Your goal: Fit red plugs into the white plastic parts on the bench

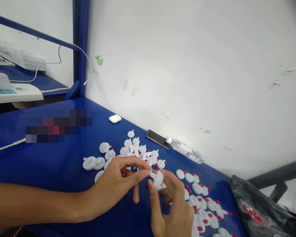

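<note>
My right hand (171,204) holds a white plastic disc-shaped piece with a narrow stem (158,179) between thumb and fingers. At its stem, the thumb and forefinger of my left hand (120,176) are pinched together; whether a small cap is between them cannot be made out. Behind my hands lies a loose pile of similar white pieces (124,150) with bare stems, with small red caps (157,168) scattered among them. To the right, several white pieces (201,215) carry red caps on their stems.
On the blue table (51,168) are a white earbud case (115,118), a phone (158,139) and a clear bottle (185,149) along the wall. A black plastic bag (259,207) with red bits stands at the right edge. A power strip (17,93) sits at left.
</note>
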The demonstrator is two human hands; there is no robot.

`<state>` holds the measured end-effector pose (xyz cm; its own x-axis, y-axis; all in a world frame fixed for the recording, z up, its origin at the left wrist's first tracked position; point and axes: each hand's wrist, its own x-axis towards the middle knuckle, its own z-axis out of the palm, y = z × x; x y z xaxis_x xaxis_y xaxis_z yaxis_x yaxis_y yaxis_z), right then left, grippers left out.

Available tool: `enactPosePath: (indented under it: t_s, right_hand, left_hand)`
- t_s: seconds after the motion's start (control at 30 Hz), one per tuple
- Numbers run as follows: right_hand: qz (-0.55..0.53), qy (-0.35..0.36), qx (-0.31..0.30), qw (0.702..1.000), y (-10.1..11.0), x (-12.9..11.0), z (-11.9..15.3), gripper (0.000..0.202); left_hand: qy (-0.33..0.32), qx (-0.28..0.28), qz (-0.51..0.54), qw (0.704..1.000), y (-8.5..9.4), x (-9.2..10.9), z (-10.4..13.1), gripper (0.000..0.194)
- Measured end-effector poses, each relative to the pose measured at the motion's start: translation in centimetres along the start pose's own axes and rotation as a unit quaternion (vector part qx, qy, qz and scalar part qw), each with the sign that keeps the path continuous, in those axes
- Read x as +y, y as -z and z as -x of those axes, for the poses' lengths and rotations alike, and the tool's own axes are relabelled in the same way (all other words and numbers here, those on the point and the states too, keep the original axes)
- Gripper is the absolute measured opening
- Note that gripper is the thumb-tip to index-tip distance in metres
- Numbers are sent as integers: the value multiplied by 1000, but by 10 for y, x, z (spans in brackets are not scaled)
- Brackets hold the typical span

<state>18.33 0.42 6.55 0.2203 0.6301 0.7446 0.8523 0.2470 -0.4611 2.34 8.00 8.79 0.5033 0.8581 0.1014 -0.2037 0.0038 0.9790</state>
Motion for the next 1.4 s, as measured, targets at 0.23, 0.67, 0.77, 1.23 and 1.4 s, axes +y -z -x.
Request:
enactPosePath:
  t_s: [0.23, 0.67, 0.77, 1.23, 1.4]
  right_hand:
    - [-7, -31, -41, 999, 3, -2, 3, 46]
    - [10, 8, -94, 995, 10, -1, 5, 61]
    - [6, 39, -72, 997, 10, -2, 6, 60]
    - [-55, 47, 20, 997, -4, -10, 11, 44]
    - [-99, 81, -17, 992, -8, 6, 9, 52]
  left_hand:
    - [-7, -8, -2, 1000, -4, 0, 5, 23]
    - [6, -77, -17, 997, 0, -15, 16, 53]
    - [-7, -76, -33, 997, 1, -18, 18, 62]
    - [-135, -139, -121, 974, 3, -6, 13, 45]
    - [-132, -148, -104, 975, 3, -4, 12, 30]
